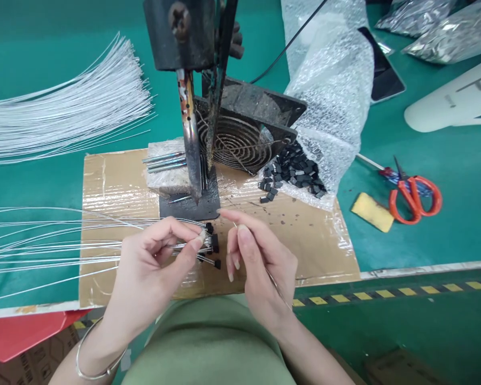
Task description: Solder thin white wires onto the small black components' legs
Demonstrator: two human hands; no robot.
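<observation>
Thumb and forefinger of my left hand (154, 262) are pinched together at the end of a thin white wire; its tip is mostly hidden by the fingers. Around and beneath those fingertips lie several white wires (100, 246) ending in small black connectors (214, 243). My right hand (262, 262) is closed on a thin silvery solder wire (278, 289), which passes through the palm and shows its tip near the forefinger. Just above both hands, the soldering iron (192, 139) hangs from a stand with its tip pointing down, apart from the fingers.
Loose black connectors (292, 171) spill from a bubble-wrap bag (332, 96) beside a dusty fan (244, 139). Cardboard (320, 240) covers the work spot. A white wire bundle (72, 107) lies left; a yellow sponge (372, 212), red-handled scissors (412, 200) and a phone (385, 69) lie right.
</observation>
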